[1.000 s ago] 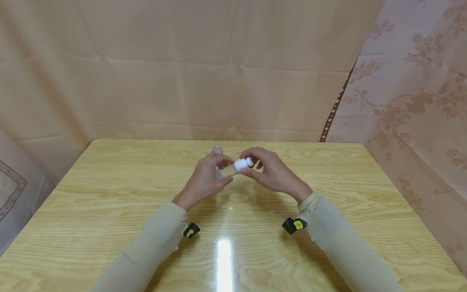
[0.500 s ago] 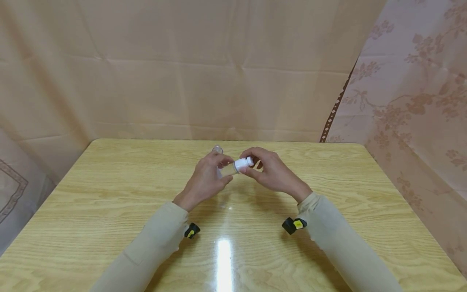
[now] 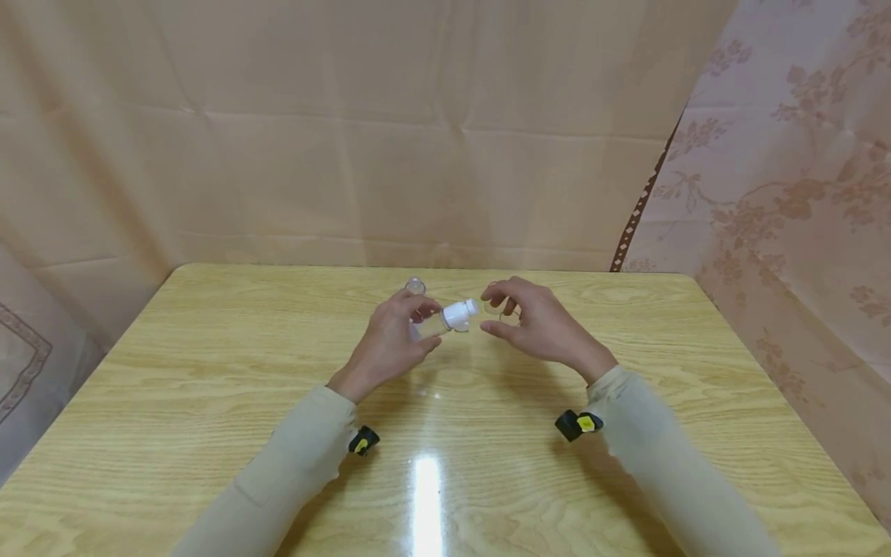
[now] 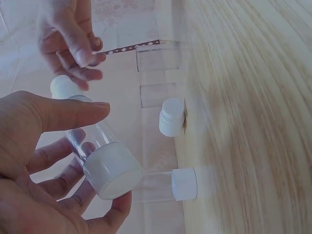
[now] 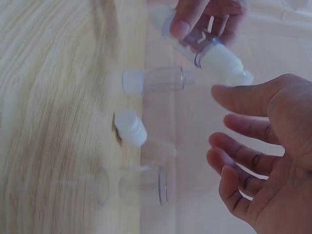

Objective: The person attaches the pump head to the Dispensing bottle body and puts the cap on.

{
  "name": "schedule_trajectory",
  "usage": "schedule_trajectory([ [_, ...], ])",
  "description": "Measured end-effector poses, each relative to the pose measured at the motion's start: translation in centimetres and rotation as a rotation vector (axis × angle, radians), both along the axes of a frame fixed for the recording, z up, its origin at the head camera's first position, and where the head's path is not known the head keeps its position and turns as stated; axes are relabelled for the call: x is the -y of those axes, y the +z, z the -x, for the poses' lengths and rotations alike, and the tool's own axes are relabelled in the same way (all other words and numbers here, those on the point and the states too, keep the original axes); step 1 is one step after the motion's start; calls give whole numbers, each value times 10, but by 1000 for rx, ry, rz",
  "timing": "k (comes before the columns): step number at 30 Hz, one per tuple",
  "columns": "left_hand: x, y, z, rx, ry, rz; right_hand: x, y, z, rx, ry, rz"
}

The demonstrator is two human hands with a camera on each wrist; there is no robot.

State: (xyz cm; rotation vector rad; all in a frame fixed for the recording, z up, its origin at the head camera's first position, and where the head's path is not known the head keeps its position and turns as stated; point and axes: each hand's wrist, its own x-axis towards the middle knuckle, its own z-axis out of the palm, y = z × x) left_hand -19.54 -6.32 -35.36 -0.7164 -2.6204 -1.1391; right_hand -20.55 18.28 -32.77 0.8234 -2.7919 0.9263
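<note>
My left hand (image 3: pixel 390 336) grips a small clear bottle (image 4: pixel 117 170) with a white base, between thumb and fingers. The bottle is tilted, and its white pump top (image 3: pixel 459 313) points right, toward my right hand. My right hand (image 3: pixel 539 321) is apart from the bottle, its fingers loosely bent with nothing between them; the right wrist view shows a gap between thumb and pump top. A second clear bottle (image 5: pixel 163 80) with a white base stands beyond the hands, without a pump. Beside it sits a loose white pump top (image 5: pixel 130 127).
Clear cylindrical covers (image 4: pixel 158 58) stand on the wood-grain table (image 3: pixel 209 371) behind my right hand, partly hidden by it in the head view. A beige curtain (image 3: pixel 390 139) hangs along the table's far edge, and a flowered cloth (image 3: pixel 786 193) is at the right.
My right hand has let go of the white pump top and moved right, away from the bottle. My left hand still holds the bottle, barely moved.
</note>
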Motion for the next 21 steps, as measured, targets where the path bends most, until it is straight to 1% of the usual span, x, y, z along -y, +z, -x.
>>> schedule_trajectory([
  [4, 0, -1, 0, 1, 1, -8, -9, -2, 1, -8, -57, -74],
  [7, 0, -1, -1, 3, 1, -14, -13, -4, 2, -15, -80, -135],
  [11, 0, -2, -1, -3, 2, -19, -16, -7, 4, -25, -83, -197],
  [15, -1, -2, -1, -8, 4, -23, -18, -10, 7, -25, -89, -225],
  [21, -1, -3, 0, -19, 5, -25, -22, -21, 14, 9, -91, -258],
])
